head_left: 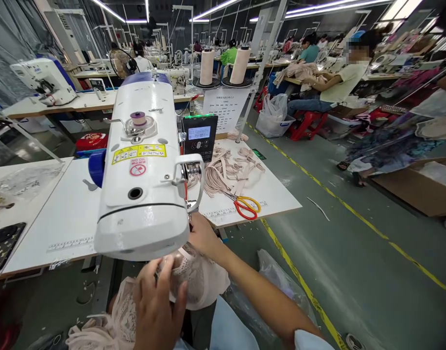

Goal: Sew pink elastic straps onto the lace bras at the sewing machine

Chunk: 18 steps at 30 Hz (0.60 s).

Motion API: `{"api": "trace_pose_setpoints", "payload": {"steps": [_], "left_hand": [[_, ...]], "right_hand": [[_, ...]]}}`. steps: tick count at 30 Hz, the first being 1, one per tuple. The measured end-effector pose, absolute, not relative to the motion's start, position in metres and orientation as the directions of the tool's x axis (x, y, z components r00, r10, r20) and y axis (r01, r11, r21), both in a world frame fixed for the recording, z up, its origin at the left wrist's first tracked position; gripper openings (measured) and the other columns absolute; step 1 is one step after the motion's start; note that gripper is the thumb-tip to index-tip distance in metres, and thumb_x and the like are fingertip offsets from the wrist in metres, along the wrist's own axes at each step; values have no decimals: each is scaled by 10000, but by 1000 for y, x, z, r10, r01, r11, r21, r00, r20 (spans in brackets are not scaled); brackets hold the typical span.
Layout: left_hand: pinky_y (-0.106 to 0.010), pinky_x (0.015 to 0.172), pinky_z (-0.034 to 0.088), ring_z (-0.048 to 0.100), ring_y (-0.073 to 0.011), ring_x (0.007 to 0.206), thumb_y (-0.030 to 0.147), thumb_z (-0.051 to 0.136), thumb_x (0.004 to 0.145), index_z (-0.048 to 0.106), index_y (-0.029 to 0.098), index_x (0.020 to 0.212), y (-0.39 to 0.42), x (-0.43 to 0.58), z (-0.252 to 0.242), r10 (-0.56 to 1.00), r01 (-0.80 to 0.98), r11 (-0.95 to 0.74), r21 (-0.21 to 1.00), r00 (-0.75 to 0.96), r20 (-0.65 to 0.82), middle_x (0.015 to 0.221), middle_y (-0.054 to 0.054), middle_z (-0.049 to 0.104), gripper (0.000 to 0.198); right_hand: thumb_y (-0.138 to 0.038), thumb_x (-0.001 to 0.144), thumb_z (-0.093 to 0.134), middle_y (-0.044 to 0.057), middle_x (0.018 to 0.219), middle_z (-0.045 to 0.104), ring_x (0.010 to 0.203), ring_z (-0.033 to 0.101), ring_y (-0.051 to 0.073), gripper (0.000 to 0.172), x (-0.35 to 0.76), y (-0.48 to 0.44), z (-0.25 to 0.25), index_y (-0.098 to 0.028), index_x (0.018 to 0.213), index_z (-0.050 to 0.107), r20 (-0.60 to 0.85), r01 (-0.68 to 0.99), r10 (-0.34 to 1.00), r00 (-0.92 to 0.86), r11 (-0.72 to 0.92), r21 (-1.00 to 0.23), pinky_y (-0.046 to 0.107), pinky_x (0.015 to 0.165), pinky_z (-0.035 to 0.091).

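Note:
A white sewing machine (143, 165) fills the middle of the view and hides the needle area. My left hand (155, 304) grips a piece of pale pink lace fabric (194, 284) just below the machine head, fingers curled over it. My right hand (203, 236) reaches under the right side of the machine head and rests on the same lace piece; its fingers are mostly hidden. More lace (102, 325) hangs down towards my lap.
Red and yellow scissors (247, 205) lie by a pile of beige straps (226, 170) on the white table (73, 214). A control panel (200, 136) stands behind it. Thread cones (239, 65), other workers (339, 80), a cardboard box (420, 187) and yellow floor tape (354, 211) surround.

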<state>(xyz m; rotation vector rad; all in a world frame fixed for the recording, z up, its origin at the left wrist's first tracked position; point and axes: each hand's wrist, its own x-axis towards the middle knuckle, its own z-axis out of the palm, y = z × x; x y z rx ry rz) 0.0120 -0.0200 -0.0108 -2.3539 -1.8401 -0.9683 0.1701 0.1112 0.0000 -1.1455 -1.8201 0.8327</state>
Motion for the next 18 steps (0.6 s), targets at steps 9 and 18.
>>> {"api": "trace_pose_setpoints", "payload": {"steps": [9,18], "left_hand": [[-283,748,517,643,-214,839,534,517,891,615,182,786,10,-9,-4,984,336,160,928,18,-176,751,-11,650,380],[-229,542,439,522,-157,555,556,567,805,577,203,574,20,-11,5,983,541,176,822,-61,-171,546,18,564,422]], "right_hand": [[-174,800,536,33,833,571,746,512,184,94,171,113,1,-188,753,616,280,364,918,-283,372,-854,289,687,440],[-167,833,471,39,865,548,818,499,195,119,174,121,3,-189,775,572,304,320,890,-340,413,-853,275,672,421]]}}
